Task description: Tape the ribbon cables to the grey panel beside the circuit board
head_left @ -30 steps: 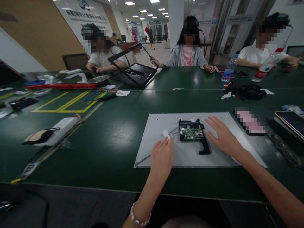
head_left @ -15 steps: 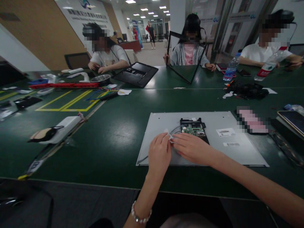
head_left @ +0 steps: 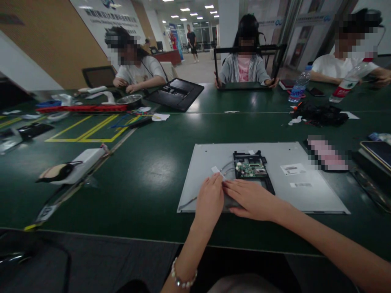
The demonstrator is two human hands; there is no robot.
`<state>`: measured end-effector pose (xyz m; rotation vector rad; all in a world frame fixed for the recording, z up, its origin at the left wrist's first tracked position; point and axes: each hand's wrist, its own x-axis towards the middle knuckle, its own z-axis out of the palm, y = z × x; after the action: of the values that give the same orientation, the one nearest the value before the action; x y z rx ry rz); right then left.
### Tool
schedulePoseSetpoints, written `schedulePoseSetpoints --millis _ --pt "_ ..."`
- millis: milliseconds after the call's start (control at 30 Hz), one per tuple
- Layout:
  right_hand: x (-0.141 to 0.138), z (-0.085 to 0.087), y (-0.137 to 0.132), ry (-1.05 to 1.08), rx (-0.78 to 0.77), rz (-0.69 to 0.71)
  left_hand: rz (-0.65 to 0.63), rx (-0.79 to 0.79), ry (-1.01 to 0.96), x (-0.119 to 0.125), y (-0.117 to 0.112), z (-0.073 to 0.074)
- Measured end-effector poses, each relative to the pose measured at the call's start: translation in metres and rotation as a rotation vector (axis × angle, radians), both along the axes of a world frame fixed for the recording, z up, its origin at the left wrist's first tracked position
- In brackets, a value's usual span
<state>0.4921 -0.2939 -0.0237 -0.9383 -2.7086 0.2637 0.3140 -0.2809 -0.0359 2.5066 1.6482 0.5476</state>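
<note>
A grey metal display panel (head_left: 290,199) lies flat on the green table, with a green circuit board (head_left: 252,169) in a black bracket (head_left: 269,183) at its middle. Thin grey cables (head_left: 227,166) run from the board toward a small strip of white tape (head_left: 216,170). My left hand (head_left: 210,197) rests over the panel, its fingers extended and fingertips on the tape; its thumb is hidden. From the right, my right hand (head_left: 252,198) reaches in flat, fingers stretched out beside the left fingertips and thumb apart. Whatever lies under both palms is hidden.
A pink phone (head_left: 328,152) lies right of the panel, near eyeglasses (head_left: 371,185). A white power strip (head_left: 82,165) is at left. Across the table, a co-worker holds a black frame (head_left: 247,86); a black cover (head_left: 177,94) and bottles (head_left: 301,83) stand nearby.
Both hands have shifted slightly down toward me, uncovering the circuit board and the tape. My right hand has flattened on the panel. Across the table, the co-worker's black frame has turned level.
</note>
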Motion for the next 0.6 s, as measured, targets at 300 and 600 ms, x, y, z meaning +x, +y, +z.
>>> schedulePoseSetpoints --millis 300,600 --pt "-0.003 0.003 -0.022 -0.020 -0.048 -0.068 0.084 -0.077 0.038 0.004 0.002 0.012" --pt "0.001 0.003 -0.032 -0.048 -0.041 -0.101 0.092 -0.102 0.043 0.005 0.005 0.017"
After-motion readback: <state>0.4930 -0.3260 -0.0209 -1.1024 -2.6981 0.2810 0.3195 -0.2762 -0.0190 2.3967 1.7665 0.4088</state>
